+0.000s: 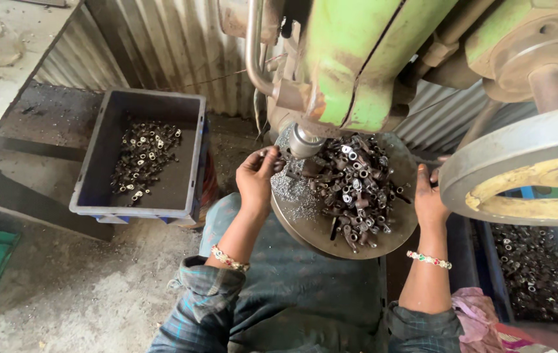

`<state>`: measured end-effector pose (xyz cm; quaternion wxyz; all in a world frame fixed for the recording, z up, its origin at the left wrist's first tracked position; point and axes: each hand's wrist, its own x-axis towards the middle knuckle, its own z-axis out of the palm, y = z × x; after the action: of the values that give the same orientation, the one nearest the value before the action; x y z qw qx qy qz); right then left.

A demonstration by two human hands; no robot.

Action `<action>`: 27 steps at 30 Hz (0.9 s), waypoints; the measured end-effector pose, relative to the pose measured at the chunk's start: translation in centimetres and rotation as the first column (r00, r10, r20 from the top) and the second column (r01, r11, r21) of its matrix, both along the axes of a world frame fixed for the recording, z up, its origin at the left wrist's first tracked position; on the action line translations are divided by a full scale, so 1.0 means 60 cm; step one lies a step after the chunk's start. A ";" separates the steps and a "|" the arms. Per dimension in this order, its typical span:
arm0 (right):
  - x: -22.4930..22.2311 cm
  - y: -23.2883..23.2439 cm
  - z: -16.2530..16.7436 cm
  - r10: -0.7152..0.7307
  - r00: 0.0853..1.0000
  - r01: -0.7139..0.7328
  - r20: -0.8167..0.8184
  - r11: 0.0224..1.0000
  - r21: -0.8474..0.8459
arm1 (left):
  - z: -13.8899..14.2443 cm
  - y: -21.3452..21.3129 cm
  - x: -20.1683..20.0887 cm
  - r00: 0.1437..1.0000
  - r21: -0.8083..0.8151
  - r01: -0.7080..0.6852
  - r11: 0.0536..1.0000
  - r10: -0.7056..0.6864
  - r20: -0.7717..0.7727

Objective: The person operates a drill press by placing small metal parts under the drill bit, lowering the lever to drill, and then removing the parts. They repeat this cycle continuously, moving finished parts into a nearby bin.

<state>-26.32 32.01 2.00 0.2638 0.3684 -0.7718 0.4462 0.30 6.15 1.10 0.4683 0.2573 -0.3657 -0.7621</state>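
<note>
Head view: left hand [256,178] pinches a small metal part [275,159], fingers closed on it, just beside the press ram [304,140] — close for feeding. Right hand [428,196] rests open at the round table's [318,232] right edge, beside the heap of parts [357,186]. Grey bin [96,163] sits far left — within reach.

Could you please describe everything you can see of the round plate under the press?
The plate is a round, flat metal disc, dull brown-grey. A heap of small dark metal parts covers its middle and right; grey filings lie on its left. The left hand is at its left edge by the press head; the right hand rests at its right rim.
</note>
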 end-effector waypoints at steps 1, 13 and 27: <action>0.001 0.000 0.001 -0.003 1.000 0.003 0.022 1.000 -0.002 | -0.008 -0.006 -0.003 1.000 0.005 0.009 1.000 -0.009 0.009; 0.051 -0.030 0.063 -0.096 0.982 0.097 0.163 0.995 0.002 | -0.031 -0.050 -0.007 0.938 -0.031 0.304 0.952 -0.293 0.184; -0.190 -0.240 0.167 0.072 0.960 -0.101 -0.270 0.990 -0.094 | -0.042 -0.050 -0.017 0.971 -0.235 0.229 0.945 -0.204 0.125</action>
<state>-37.71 17.64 12.03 0.3643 0.4437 -0.6877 0.4444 -0.72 3.15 -1.43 0.3913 0.1926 -0.5069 -0.7436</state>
